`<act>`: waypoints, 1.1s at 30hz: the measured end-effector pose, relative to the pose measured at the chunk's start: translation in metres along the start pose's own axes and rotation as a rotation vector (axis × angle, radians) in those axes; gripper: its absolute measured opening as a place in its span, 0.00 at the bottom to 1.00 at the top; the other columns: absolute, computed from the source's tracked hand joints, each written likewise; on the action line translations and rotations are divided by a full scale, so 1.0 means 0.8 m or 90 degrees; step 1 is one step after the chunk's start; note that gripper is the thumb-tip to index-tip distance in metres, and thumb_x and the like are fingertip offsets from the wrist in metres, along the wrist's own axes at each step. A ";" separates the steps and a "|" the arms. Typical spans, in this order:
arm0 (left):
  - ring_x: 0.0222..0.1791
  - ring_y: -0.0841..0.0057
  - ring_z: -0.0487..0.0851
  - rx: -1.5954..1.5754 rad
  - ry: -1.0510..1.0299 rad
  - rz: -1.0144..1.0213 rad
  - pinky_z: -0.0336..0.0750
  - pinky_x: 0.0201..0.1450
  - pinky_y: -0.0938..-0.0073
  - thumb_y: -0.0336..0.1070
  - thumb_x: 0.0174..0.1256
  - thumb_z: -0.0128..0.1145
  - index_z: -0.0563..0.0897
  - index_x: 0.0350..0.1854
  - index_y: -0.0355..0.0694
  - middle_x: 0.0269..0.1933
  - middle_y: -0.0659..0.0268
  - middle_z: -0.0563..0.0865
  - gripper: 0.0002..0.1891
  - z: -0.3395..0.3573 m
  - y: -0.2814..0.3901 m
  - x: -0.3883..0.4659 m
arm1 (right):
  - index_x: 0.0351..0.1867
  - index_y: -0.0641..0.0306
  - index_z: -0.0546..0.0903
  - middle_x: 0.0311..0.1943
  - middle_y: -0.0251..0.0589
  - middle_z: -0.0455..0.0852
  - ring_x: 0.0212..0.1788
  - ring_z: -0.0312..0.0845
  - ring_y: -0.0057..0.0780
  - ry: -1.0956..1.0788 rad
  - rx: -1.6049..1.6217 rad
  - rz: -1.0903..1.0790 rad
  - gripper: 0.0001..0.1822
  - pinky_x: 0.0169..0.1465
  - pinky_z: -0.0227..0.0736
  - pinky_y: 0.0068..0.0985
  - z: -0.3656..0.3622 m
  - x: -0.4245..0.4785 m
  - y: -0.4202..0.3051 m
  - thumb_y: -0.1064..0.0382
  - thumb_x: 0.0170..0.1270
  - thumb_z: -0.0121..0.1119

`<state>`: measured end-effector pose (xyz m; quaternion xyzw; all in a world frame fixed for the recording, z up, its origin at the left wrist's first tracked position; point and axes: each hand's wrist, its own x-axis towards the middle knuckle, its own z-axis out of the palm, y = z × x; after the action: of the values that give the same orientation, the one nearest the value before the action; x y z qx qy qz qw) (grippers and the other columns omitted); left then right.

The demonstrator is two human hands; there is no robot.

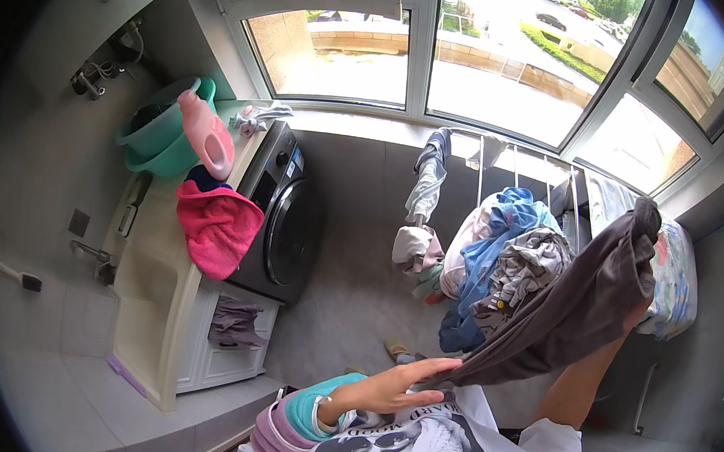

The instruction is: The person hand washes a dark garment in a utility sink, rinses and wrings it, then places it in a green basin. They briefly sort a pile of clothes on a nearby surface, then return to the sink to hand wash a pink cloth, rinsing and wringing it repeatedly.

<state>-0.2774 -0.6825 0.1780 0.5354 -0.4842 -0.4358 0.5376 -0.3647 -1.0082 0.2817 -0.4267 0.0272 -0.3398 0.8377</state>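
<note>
A dark grey-brown garment stretches diagonally in front of me, its folds converging towards my left hand. The fingers and thumb of that hand reach to its narrow lower end; whether they pinch it is unclear. Raised at the right, my right hand holds up the wide end, and the cloth hides most of its fingers. Behind the garment, a drying rack carries a heap with a blue garment and a crumpled grey garment. Socks and small cloths hang along its left side.
Left stand a sink, a front-loading washing machine, a pink detergent bottle, green basins and a pink towel. A patterned fabric bundle is at the right. Windows span the far side.
</note>
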 end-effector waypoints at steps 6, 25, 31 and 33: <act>0.52 0.55 0.79 0.260 -0.024 -0.125 0.70 0.57 0.61 0.47 0.70 0.50 0.73 0.59 0.40 0.54 0.55 0.80 0.21 -0.009 -0.030 -0.007 | 0.58 0.78 0.70 0.56 0.58 0.75 0.57 0.75 0.42 0.140 -0.352 0.087 0.23 0.61 0.71 0.32 -0.068 0.095 0.034 0.61 0.68 0.53; 0.49 0.62 0.81 0.106 0.046 -0.061 0.73 0.53 0.60 0.39 0.65 0.55 0.80 0.51 0.37 0.47 0.55 0.82 0.16 -0.018 -0.193 0.014 | 0.54 0.68 0.75 0.48 0.40 0.80 0.48 0.76 0.20 -0.353 0.022 0.539 0.25 0.49 0.71 0.18 0.163 -0.093 0.239 0.77 0.50 0.61; 0.53 0.62 0.80 -0.450 0.127 -0.049 0.72 0.57 0.64 0.38 0.66 0.54 0.78 0.55 0.37 0.53 0.54 0.80 0.17 -0.017 -0.236 -0.068 | 0.57 0.70 0.69 0.62 0.53 0.67 0.62 0.67 0.41 -0.094 0.016 -0.078 0.24 0.61 0.67 0.34 0.053 -0.019 0.111 0.69 0.57 0.54; 0.54 0.62 0.79 -0.475 0.104 -0.015 0.71 0.59 0.65 0.38 0.67 0.54 0.77 0.56 0.37 0.55 0.54 0.79 0.18 -0.004 -0.236 -0.065 | 0.64 0.71 0.65 0.69 0.53 0.58 0.68 0.60 0.45 0.012 -0.147 -0.282 0.26 0.67 0.60 0.39 0.003 -0.013 0.059 0.66 0.64 0.45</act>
<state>-0.2729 -0.6396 -0.0134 0.3413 -0.2414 -0.5440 0.7275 -0.3463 -0.9814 0.2457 -0.5119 -0.0207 -0.5138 0.6881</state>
